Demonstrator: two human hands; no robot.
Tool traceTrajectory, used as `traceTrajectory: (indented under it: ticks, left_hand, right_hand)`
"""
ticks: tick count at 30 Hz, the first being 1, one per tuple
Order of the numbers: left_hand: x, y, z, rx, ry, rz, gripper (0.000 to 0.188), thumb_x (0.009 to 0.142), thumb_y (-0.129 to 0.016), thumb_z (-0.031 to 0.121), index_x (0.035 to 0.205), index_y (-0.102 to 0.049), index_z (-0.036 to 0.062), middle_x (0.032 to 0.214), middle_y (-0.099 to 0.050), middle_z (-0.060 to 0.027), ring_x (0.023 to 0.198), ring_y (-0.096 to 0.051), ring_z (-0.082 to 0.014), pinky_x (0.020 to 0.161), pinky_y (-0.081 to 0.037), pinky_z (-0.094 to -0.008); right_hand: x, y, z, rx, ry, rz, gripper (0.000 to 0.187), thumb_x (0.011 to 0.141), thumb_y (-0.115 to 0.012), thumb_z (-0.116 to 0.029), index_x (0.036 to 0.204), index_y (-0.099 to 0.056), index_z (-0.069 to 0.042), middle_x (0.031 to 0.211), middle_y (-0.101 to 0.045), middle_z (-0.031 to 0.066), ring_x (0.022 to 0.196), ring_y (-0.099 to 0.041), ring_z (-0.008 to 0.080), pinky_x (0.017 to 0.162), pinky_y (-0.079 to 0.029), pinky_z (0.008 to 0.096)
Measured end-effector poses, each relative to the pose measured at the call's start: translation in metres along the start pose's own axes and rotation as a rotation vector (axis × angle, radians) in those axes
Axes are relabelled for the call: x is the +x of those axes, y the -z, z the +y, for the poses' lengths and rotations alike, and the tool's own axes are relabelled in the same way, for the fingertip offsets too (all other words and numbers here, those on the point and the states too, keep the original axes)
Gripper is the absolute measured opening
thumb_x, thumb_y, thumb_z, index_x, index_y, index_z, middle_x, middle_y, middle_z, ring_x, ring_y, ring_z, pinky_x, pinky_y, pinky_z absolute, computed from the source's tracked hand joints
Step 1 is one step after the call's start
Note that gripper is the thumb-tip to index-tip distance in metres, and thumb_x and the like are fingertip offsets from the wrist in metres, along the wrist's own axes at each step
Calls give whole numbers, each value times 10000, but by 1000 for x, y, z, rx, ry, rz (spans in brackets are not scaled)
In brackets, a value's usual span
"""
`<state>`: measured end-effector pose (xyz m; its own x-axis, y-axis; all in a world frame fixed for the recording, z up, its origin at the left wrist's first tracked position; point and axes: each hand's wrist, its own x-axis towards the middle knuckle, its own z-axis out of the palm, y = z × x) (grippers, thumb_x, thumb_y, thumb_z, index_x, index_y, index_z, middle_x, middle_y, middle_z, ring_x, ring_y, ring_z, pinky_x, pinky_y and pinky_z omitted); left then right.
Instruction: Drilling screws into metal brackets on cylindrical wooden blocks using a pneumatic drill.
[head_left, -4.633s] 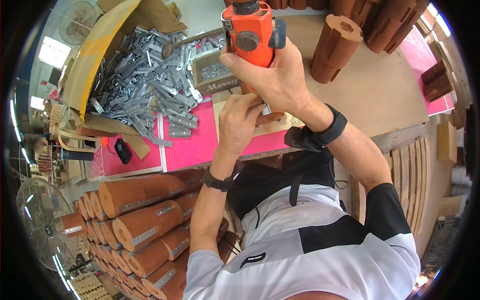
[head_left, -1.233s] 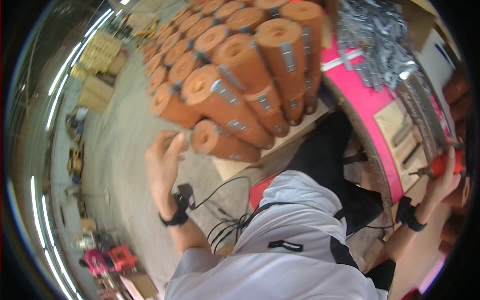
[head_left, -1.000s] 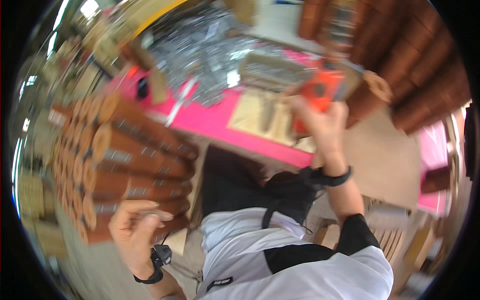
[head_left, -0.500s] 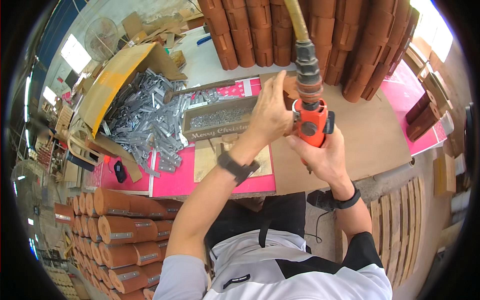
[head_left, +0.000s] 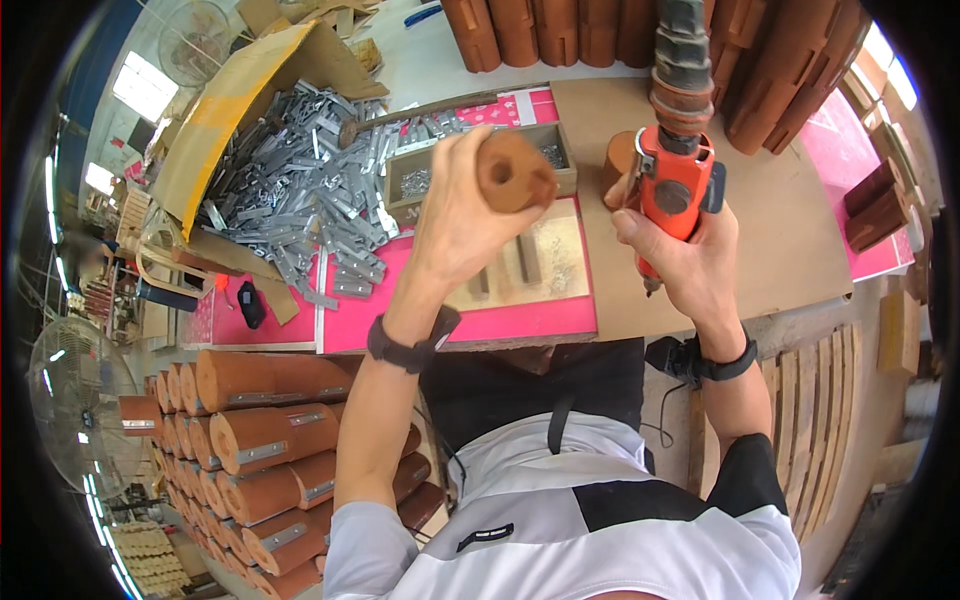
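Observation:
My left hand [head_left: 450, 215] is closed round a reddish-brown wooden cylinder [head_left: 515, 172], held over the workbench with its holed end turned up toward me. My right hand [head_left: 690, 255] grips an orange power screwdriver [head_left: 672, 190] with a dark flexible collar above it. The driver's tip points down toward the near bench edge, apart from the cylinder. Another brown cylinder [head_left: 617, 160] stands partly hidden behind the right fingers. Under the held cylinder, a pale wooden board [head_left: 555, 270] carries short wooden strips. Behind my left hand, a wooden tray [head_left: 562, 150] holds small screws.
At left, a cardboard box [head_left: 240, 120] spills metal brackets [head_left: 300, 180] over the pink bench top. Cardboard [head_left: 770, 250] covers its right part. Brown cylinders [head_left: 555, 30] line the back; bracketed ones [head_left: 270, 440] are stacked at lower left. A wooden pallet [head_left: 800, 430] lies at lower right.
My left hand has moved left, away from the screwdriver, and now shows the cylinder in its grip. My right hand and the screwdriver have shifted to the right.

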<state>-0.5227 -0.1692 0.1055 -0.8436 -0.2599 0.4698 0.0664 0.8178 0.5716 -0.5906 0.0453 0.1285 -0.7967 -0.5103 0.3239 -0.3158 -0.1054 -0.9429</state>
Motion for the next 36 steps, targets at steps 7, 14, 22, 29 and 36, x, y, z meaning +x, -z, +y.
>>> traceTrajectory:
  ticks: [7,14,22,29,36]
  left_hand:
    - [-86,-27,-42,194,-40,90,838,632,-855,161,1341,-418,67,1295,-404,-196,1198,-455,-397,1006,-429,-457]
    - [-109,-14,-27,152,38,-84,568,681,-818,177,1152,-523,60,1327,-411,-234,1235,-422,-421,1014,-419,-479]
    - [-72,4,-40,-105,171,-329,729,629,-841,246,1222,-473,34,1392,-360,-265,1292,-395,-454,1046,-400,-474]
    - [-83,0,-62,-192,174,-260,866,573,-880,247,1311,-457,83,1446,-348,-188,1323,-402,-365,1082,-379,-449]
    - [-64,0,-79,-175,192,-284,908,558,-896,271,1325,-445,86,1449,-351,-179,1303,-425,-370,1070,-391,-436]
  right_hand:
    - [7,-43,10,67,33,-82,345,786,-769,-107,1071,-599,-14,906,-640,14,809,-570,88,752,-492,257]
    - [12,-54,14,25,44,-124,428,814,-732,-68,1181,-528,13,961,-657,90,825,-610,135,754,-520,291]
    - [15,-62,12,55,4,-111,470,815,-721,-74,1219,-499,17,947,-653,112,799,-614,146,735,-523,300]
    - [18,-63,19,40,24,-128,461,819,-704,-66,1223,-499,14,948,-653,108,808,-613,145,747,-519,308]
    - [16,-68,19,39,-62,-133,474,830,-693,-68,1248,-487,17,963,-655,114,775,-623,149,701,-520,283]
